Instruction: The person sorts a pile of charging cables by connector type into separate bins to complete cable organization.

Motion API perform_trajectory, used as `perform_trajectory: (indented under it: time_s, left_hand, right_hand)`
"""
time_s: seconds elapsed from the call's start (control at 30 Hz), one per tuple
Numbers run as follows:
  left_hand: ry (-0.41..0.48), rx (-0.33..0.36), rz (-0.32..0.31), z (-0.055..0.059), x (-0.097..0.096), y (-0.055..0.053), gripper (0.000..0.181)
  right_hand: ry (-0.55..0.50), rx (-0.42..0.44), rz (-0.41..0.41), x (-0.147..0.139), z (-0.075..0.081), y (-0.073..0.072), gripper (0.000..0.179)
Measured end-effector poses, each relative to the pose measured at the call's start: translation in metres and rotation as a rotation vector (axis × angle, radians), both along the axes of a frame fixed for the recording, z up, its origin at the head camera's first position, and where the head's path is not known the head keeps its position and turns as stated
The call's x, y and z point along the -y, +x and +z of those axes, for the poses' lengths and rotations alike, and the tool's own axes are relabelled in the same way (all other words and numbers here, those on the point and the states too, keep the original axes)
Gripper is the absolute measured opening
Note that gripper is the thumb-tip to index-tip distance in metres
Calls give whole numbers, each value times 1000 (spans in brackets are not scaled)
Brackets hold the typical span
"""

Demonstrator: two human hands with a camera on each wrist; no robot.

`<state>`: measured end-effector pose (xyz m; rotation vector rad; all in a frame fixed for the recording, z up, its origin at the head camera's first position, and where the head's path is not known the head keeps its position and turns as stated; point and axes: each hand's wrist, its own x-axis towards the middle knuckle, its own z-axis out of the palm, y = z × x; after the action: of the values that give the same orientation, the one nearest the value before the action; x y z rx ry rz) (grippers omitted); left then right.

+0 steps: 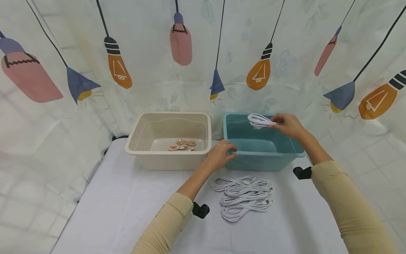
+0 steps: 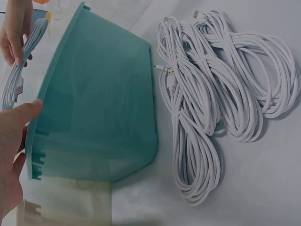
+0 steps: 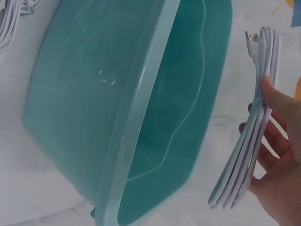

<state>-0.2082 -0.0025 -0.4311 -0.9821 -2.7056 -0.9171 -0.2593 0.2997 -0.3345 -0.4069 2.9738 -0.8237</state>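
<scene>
A bundle of coiled white USB cable is pinched in my right hand, above the far side of the teal bin. In the right wrist view the thumb presses on the middle of the bundled cable, with a USB plug at its upper end. My left hand grips the teal bin's rim at the near left corner. The left wrist view shows its thumb on that rim. Several more white cable coils lie overlapping in front of the teal bin.
A beige bin stands left of the teal one and holds small tan cable bundles. Both bins stand at the back of a table with a white cloth. Behind hangs a curtain with printed lamps.
</scene>
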Motion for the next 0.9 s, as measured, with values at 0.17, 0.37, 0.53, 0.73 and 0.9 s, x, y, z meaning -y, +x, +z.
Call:
perform_trajectory:
  time_s: [0.17, 0.37, 0.53, 0.73, 0.9]
  left_hand:
    - [-11, 12, -1, 0, 1, 0, 16]
    - [-19, 16, 7, 0, 1, -1, 16]
    - [-10, 10, 1, 0, 0, 0, 16]
    - [-7, 4, 1, -1, -1, 0, 16]
    - [6, 11, 3, -1, 0, 0, 15]
  right_hand:
    - [-2, 3, -24, 1, -1, -6, 37]
    - [-21, 30, -68, -1, -3, -13, 39]
    - [-9, 18, -93, -3, -6, -17, 41]
    - [-13, 8, -109, -5, -10, -13, 50]
    - [-47, 4, -125, -4, -12, -8, 52]
